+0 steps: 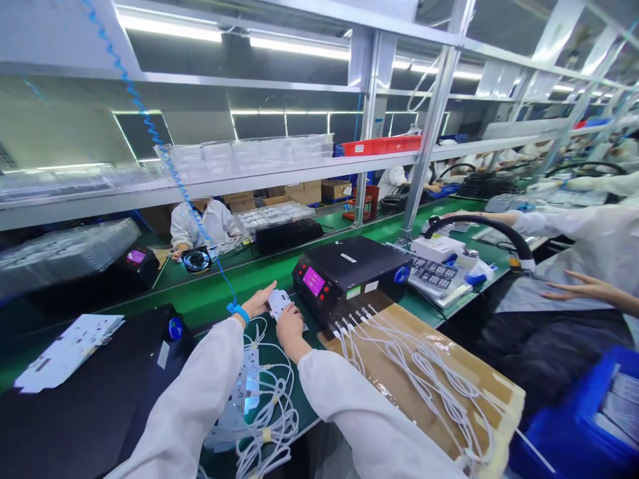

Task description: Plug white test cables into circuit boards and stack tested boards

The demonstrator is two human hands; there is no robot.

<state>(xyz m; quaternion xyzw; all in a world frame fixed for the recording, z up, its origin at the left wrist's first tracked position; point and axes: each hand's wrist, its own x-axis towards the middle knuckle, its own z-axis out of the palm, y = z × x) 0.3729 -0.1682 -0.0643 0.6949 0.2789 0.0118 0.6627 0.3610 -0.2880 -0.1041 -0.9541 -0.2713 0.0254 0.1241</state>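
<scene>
A small white plate with dark cutouts (279, 302) is between my two hands, beside the black box with a pink screen (344, 269). My left hand (257, 301), with a blue strap at its wrist, grips the plate's left edge between thumb and fingers. My right hand (291, 327) is closed on its lower right side. Below my hands lie more white plates (239, 392) and coiled white cables (274, 412) with pale ties. White cables (424, 359) also run over a brown cardboard sheet (394, 326) on the right.
Another black box (94, 392) at the left bears stacked white plates (70, 349). A blue coiled cord (174, 176) hangs down to my left wrist. A blue bin (574, 426) stands at lower right. Co-workers sit across the bench and at the right.
</scene>
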